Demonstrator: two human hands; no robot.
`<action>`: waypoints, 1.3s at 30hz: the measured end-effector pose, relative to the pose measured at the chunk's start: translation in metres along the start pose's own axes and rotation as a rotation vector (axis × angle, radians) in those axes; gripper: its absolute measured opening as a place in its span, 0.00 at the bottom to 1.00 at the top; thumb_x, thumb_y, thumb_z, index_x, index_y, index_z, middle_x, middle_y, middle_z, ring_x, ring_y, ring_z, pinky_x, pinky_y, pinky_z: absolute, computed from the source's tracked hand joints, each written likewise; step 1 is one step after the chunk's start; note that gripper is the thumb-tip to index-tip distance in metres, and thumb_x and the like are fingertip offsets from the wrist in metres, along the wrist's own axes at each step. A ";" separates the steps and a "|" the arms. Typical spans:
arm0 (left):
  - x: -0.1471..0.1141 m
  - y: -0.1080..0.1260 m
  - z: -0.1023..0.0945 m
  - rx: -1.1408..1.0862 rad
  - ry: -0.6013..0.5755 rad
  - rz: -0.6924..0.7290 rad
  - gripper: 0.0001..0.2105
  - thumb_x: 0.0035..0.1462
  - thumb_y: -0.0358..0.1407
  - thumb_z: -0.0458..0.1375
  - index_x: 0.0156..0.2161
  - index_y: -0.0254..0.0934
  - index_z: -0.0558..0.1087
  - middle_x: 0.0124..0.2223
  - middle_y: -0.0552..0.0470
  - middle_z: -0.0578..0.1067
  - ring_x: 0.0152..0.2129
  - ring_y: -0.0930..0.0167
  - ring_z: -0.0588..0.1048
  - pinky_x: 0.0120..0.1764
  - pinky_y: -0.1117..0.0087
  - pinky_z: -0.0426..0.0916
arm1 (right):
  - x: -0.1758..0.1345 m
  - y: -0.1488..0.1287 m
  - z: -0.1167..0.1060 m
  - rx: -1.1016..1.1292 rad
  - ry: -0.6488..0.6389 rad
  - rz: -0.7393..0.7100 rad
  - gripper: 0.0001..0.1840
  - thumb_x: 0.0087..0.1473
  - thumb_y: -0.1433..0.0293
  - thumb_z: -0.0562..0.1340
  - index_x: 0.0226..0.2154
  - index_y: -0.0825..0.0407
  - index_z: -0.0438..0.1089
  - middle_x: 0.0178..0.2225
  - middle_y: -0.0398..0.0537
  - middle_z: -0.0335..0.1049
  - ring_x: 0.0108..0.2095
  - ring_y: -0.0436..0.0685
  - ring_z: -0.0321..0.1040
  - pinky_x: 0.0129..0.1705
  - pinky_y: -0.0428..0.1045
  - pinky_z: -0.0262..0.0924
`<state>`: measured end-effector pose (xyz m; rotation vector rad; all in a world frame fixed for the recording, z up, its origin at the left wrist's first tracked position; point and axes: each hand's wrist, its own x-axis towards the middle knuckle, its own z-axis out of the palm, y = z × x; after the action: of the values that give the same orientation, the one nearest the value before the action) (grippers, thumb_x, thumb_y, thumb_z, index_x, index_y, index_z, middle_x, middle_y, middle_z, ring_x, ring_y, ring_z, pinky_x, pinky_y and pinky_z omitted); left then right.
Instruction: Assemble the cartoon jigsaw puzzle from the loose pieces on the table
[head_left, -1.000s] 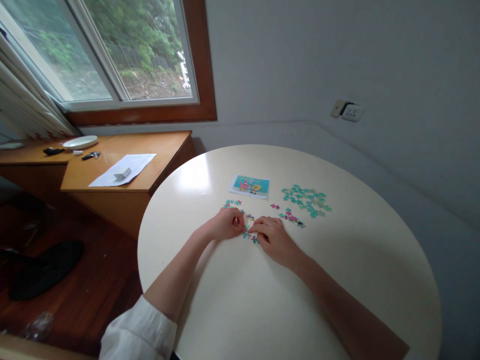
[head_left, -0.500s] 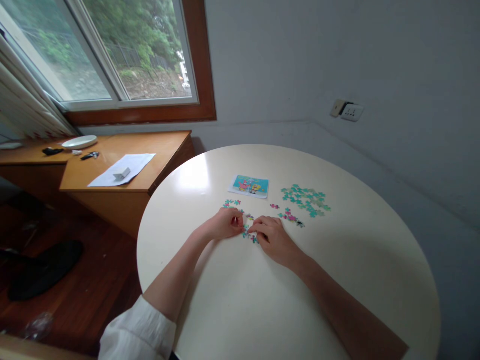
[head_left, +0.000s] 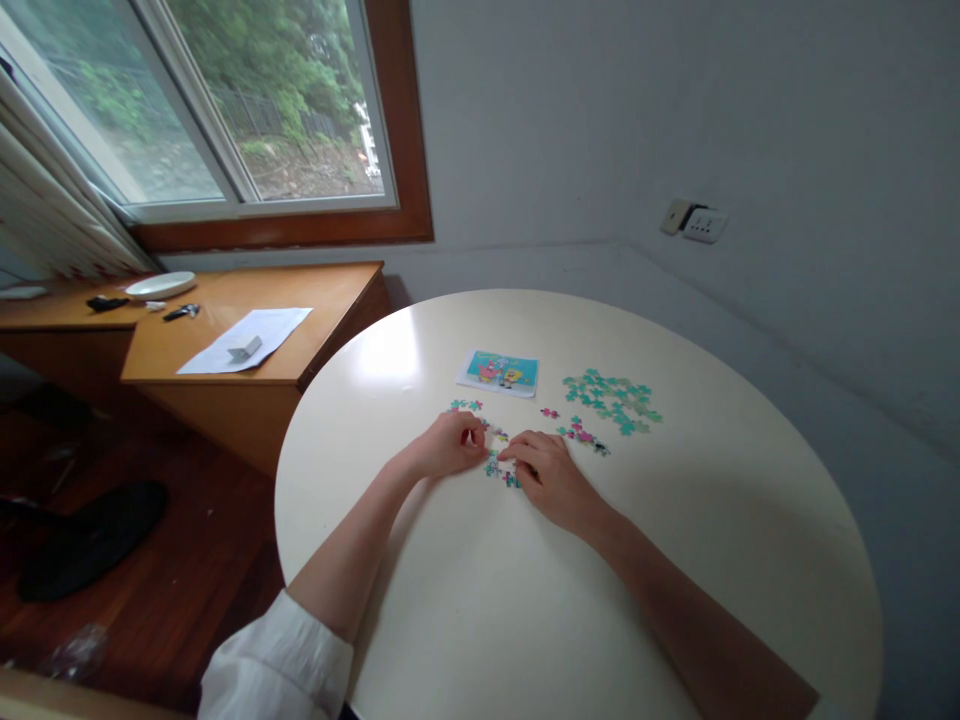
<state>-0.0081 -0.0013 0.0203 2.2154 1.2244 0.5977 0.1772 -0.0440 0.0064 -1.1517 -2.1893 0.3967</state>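
Note:
Joined jigsaw pieces [head_left: 493,467] in teal and dark colours lie on the white round table [head_left: 480,620] between my hands. My left hand [head_left: 452,444] rests at their left side, thumb and index finger pinched in a ring; whatever is at the tips is too small to make out. To their right, my right hand [head_left: 551,475] bends over the pieces, index finger reaching forward and thumb apart from it; its palm side is hidden. More teal and pink pieces [head_left: 466,405] lie just beyond the left hand, partly covered by it.
A cartoon picture card [head_left: 499,373] lies behind the hands. Loose teal pieces [head_left: 611,398] spread at the right, with a small pink and dark group [head_left: 581,432] nearer. At the left, a wooden desk [head_left: 330,300] holds white paper [head_left: 277,330] and a white plate [head_left: 161,285].
My right index fingertip has drawn slightly away from the left fingertips, so a small gap shows between the hands. The loose pieces and the card stay where they were.

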 end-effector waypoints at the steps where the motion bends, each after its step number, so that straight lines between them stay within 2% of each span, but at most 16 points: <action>1: 0.001 -0.002 0.000 -0.004 0.045 -0.011 0.03 0.42 0.31 0.54 0.21 0.35 0.67 0.23 0.56 0.66 0.21 0.77 0.62 0.25 0.76 0.58 | 0.000 0.000 -0.001 0.001 0.009 0.004 0.18 0.45 0.83 0.51 0.31 0.51 0.71 0.33 0.46 0.69 0.37 0.54 0.63 0.41 0.52 0.50; 5: 0.004 -0.009 -0.003 -0.009 0.208 -0.097 0.04 0.44 0.32 0.54 0.22 0.35 0.66 0.24 0.55 0.67 0.22 0.76 0.62 0.27 0.75 0.58 | 0.001 0.000 -0.002 -0.008 0.023 0.025 0.17 0.46 0.82 0.51 0.31 0.51 0.71 0.32 0.47 0.69 0.37 0.54 0.64 0.42 0.53 0.50; 8: 0.004 -0.011 -0.004 -0.013 0.245 -0.126 0.06 0.46 0.34 0.54 0.23 0.34 0.67 0.23 0.55 0.67 0.21 0.76 0.62 0.27 0.74 0.58 | 0.000 0.000 -0.001 -0.004 0.007 0.013 0.17 0.47 0.81 0.52 0.32 0.50 0.72 0.34 0.47 0.69 0.38 0.54 0.63 0.42 0.53 0.50; 11: 0.004 -0.010 -0.001 -0.032 0.204 -0.090 0.06 0.45 0.36 0.56 0.24 0.34 0.68 0.25 0.55 0.68 0.22 0.76 0.62 0.27 0.75 0.58 | 0.000 0.000 0.000 0.005 -0.016 -0.013 0.17 0.48 0.80 0.53 0.33 0.49 0.73 0.35 0.47 0.68 0.38 0.54 0.63 0.43 0.53 0.49; 18: 0.001 0.001 0.002 -0.034 0.008 -0.036 0.06 0.43 0.36 0.57 0.25 0.34 0.70 0.24 0.55 0.67 0.21 0.77 0.61 0.24 0.76 0.58 | 0.000 -0.001 -0.001 0.006 -0.005 -0.046 0.18 0.46 0.82 0.52 0.32 0.49 0.72 0.34 0.46 0.70 0.37 0.53 0.63 0.42 0.53 0.50; 24: 0.000 0.003 -0.004 -0.032 -0.022 -0.018 0.07 0.42 0.35 0.58 0.28 0.34 0.72 0.29 0.52 0.71 0.23 0.76 0.63 0.27 0.75 0.61 | 0.000 -0.002 0.000 -0.041 -0.042 -0.005 0.12 0.50 0.76 0.56 0.35 0.49 0.71 0.35 0.47 0.69 0.39 0.54 0.63 0.43 0.53 0.50; 27: 0.001 -0.001 -0.004 -0.026 0.039 -0.030 0.05 0.45 0.34 0.55 0.26 0.35 0.71 0.27 0.53 0.71 0.23 0.75 0.64 0.27 0.75 0.61 | -0.001 -0.001 0.000 -0.060 -0.059 0.004 0.11 0.50 0.73 0.57 0.37 0.49 0.71 0.37 0.48 0.68 0.40 0.55 0.63 0.44 0.54 0.50; 31: 0.003 -0.004 -0.005 -0.019 0.199 -0.092 0.07 0.47 0.34 0.52 0.23 0.34 0.68 0.23 0.55 0.68 0.21 0.76 0.63 0.26 0.75 0.59 | -0.001 -0.002 -0.001 -0.047 -0.054 0.001 0.11 0.51 0.75 0.56 0.36 0.49 0.71 0.37 0.47 0.68 0.41 0.55 0.63 0.44 0.53 0.49; 39: 0.004 -0.001 -0.015 -0.050 0.467 -0.237 0.14 0.47 0.36 0.50 0.16 0.36 0.52 0.15 0.60 0.54 0.16 0.79 0.54 0.22 0.76 0.51 | 0.001 0.001 -0.002 -0.059 0.015 0.023 0.13 0.52 0.76 0.52 0.34 0.51 0.71 0.35 0.48 0.69 0.38 0.54 0.64 0.42 0.53 0.50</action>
<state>-0.0160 0.0062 0.0310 1.9067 1.6502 1.0715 0.1786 -0.0427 0.0078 -1.2089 -2.1897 0.3349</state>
